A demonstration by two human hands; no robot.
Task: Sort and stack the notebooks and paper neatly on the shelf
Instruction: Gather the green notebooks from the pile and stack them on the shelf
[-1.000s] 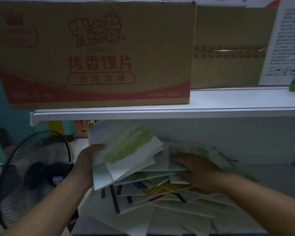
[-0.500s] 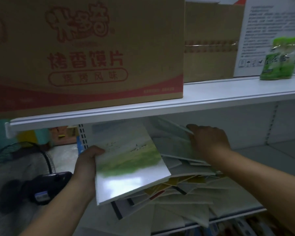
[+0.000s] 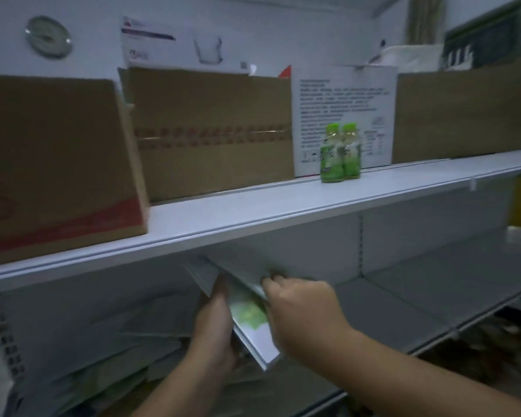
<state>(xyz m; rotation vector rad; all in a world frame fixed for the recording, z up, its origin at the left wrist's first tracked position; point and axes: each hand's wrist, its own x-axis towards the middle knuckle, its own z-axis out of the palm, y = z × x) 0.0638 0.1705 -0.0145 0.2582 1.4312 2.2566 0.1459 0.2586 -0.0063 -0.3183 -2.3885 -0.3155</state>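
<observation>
Green-and-white notebooks (image 3: 248, 319), a thin stack, are clamped between both hands. The left hand (image 3: 214, 323) grips the stack's left face, and the right hand (image 3: 301, 314) curls its fingers over the upper edge. The stack stands on edge and tilted. Its long axis runs from the near lower corner up and back to the left, with the far corner just under the lip of the upper shelf (image 3: 283, 212).

Left of the hands, a blurred pile (image 3: 139, 335) of more notebooks lies fanned on the lower shelf (image 3: 403, 302). To the right, that shelf's bare white board stretches away.

On the upper shelf stand closed cardboard boxes (image 3: 211, 130), contents hidden, and two green bottles (image 3: 340, 152).
</observation>
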